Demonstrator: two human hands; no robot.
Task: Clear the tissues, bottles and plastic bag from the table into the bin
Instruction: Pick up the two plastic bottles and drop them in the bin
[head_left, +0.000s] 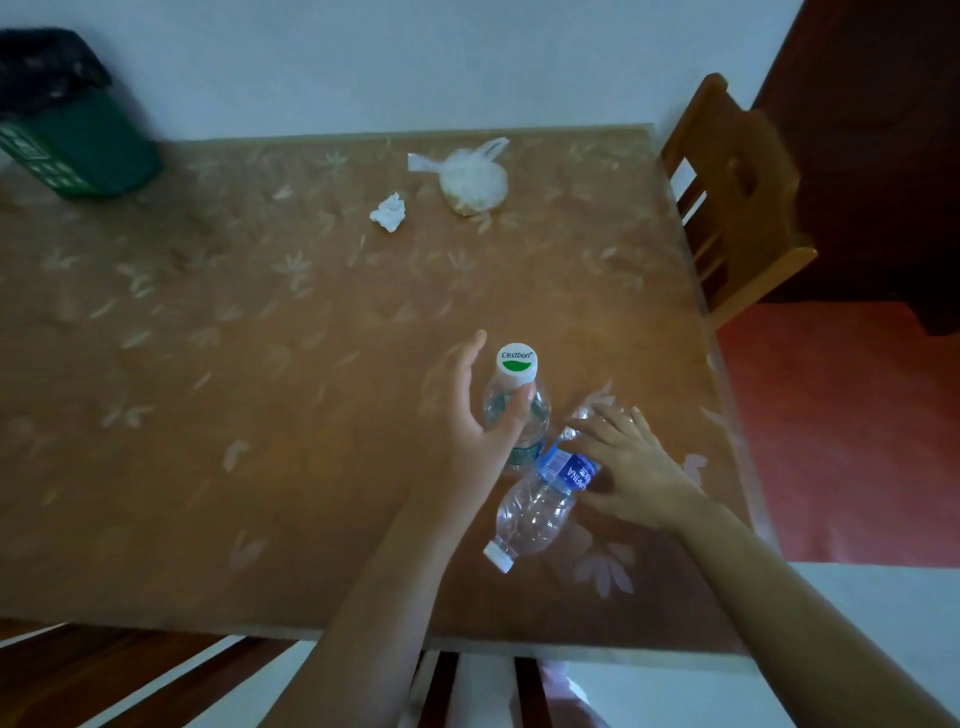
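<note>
An upright clear bottle with a white and green cap stands on the brown table. My left hand curls around its left side, thumb on the bottle's shoulder, fingers spread. A crushed clear bottle with a blue label lies on its side just right of it, cap toward me. My right hand rests on its labelled end, fingers over it. Farther back lie a crumpled white tissue and a knotted clear plastic bag. The green bin with a black liner stands at the far left.
A wooden chair stands past the table's right edge, by a dark door. Another chair's slats show below the near table edge. A pale wall runs behind the table.
</note>
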